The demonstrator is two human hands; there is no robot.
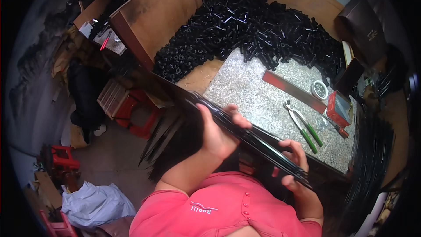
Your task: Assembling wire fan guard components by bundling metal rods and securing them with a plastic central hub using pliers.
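A bundle of long, thin black rods lies slantwise across the front of my body, over the table's near edge. Around its upper left part my left hand is closed, thumb on the near side and fingertips on the far side. Toward the lower right end, my right hand grips the same bundle with bent fingers. Beyond it, on the speckled stone slab, a pair of pincers with green handles lies just past my right hand.
A large heap of small black tubular parts fills the back of the walled table. At right are a flat bar, a round white dish, a red box and a red-handled tool. More black rods hang at far right.
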